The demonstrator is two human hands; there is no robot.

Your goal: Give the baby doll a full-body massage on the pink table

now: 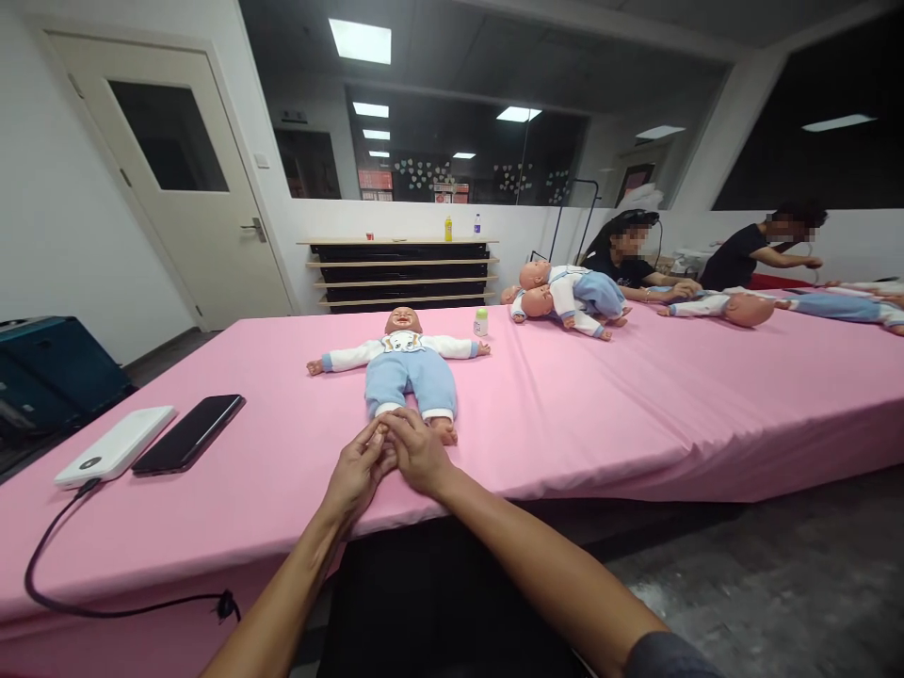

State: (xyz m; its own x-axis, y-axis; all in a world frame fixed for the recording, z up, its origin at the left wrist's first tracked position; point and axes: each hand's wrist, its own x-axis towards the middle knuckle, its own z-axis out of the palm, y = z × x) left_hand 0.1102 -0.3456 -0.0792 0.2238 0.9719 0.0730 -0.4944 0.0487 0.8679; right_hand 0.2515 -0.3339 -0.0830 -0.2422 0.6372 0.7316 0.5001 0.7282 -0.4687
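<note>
A baby doll (411, 372) in a white top and light blue trousers lies on its back on the pink-covered table (282, 508), arms spread and feet towards me. My left hand (359, 471) and my right hand (418, 452) meet at one of its feet, on the left in view. Fingers of both hands close round that foot and mostly hide it. The doll's other foot (444, 431) shows bare beside my right hand. A small white bottle with a green cap (481, 323) stands near the doll's hand on the right.
A white power bank (117, 445) with a black cable and a black phone (189, 435) lie at the left. More dolls (575, 297) are piled at the right, beyond the bottle. Two people (628, 250) work farther right. Shelves (402, 268) stand behind the table.
</note>
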